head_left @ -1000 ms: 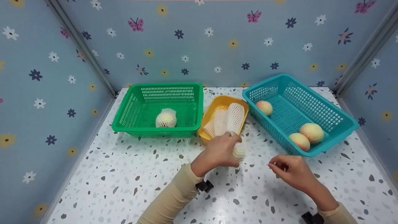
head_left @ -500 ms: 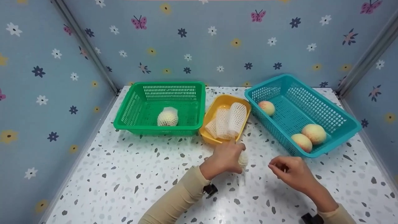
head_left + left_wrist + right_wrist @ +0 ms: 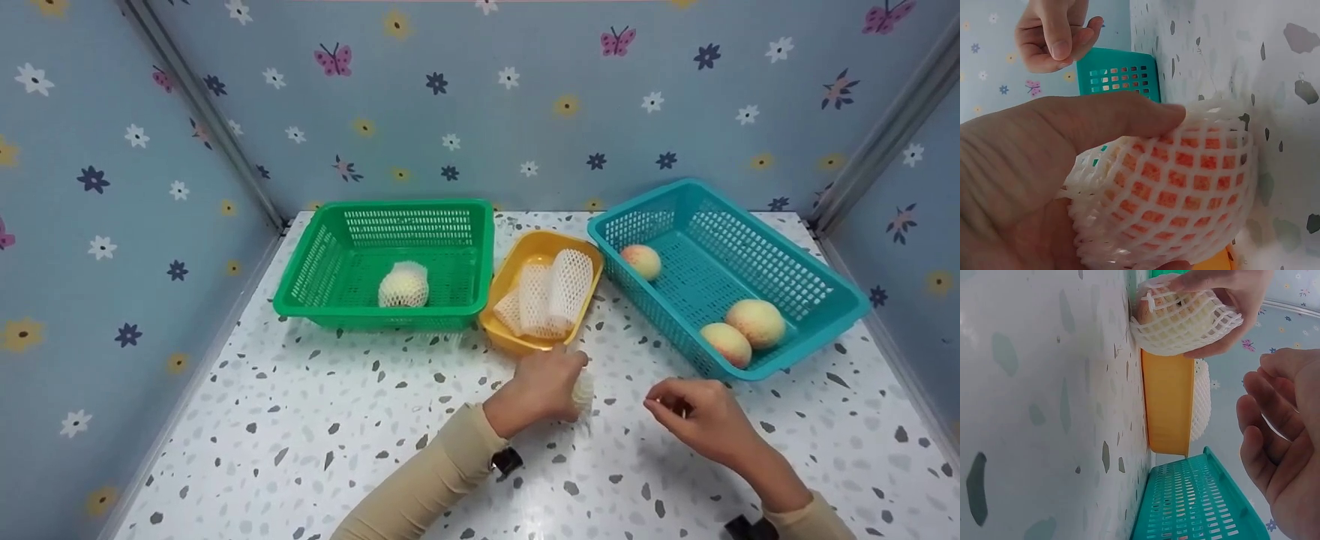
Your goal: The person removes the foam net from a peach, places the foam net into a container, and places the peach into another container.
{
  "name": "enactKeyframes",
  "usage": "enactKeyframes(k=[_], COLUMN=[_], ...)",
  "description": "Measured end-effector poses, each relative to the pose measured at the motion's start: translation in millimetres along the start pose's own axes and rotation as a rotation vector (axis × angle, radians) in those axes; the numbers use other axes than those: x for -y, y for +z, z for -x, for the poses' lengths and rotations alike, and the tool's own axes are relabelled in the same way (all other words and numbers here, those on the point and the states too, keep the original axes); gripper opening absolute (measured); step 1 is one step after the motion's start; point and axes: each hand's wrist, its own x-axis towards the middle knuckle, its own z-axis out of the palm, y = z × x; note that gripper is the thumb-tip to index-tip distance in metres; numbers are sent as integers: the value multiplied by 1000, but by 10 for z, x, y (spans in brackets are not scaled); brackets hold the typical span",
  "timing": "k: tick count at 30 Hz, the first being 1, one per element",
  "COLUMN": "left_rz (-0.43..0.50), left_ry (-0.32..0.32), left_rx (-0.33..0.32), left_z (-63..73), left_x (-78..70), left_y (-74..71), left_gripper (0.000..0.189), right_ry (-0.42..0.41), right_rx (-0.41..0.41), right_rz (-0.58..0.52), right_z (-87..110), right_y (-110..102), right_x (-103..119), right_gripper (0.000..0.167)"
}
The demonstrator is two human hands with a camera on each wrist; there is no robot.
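My left hand (image 3: pixel 538 391) grips a peach (image 3: pixel 1179 191) wrapped in a white foam net sleeve (image 3: pixel 1185 332). The thumb lies over the net, and red-orange skin shows through its holes. In the head view the hand hides most of this fruit, just in front of the yellow tray (image 3: pixel 504 339). The wrapped peach is low over the speckled tabletop; its underside seems to touch it. To the right, my right hand (image 3: pixel 703 420) hovers apart from the fruit, fingers loosely bent and holding nothing. Several foam net sleeves (image 3: pixel 571 285) lie in the yellow tray.
A green basket (image 3: pixel 300 307) at the left contains one net-wrapped peach (image 3: pixel 403 287). The teal basket (image 3: pixel 817 330) at the right holds three bare peaches (image 3: pixel 756 324). Flower-patterned walls (image 3: pixel 480 105) enclose the table at the back and both sides.
My left hand has drawn the wrapped peach slightly toward me and away from the yellow tray, lower over the table. The right hand has stayed almost still.
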Motion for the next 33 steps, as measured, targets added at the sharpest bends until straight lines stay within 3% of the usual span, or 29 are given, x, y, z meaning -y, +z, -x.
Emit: enactKeyframes(k=[6, 17, 25, 33], left_rz=[42, 254, 312, 316], left_ry=[24, 60, 67, 69], left_rx=[-43, -190, -213, -221], left_z=[58, 136, 179, 222], left_x=[20, 105, 151, 191], left_y=[-45, -61, -6, 39], left_gripper=[76, 70, 61, 63], right_ry=[8, 54, -4, 20], right_rx=[3, 15, -9, -1], right_rz=[2, 6, -5, -16], right_z=[-10, 23, 35, 35], right_y=[-2, 5, 62, 92], right_x=[18, 32, 45, 64], right_gripper=[22, 22, 22, 23])
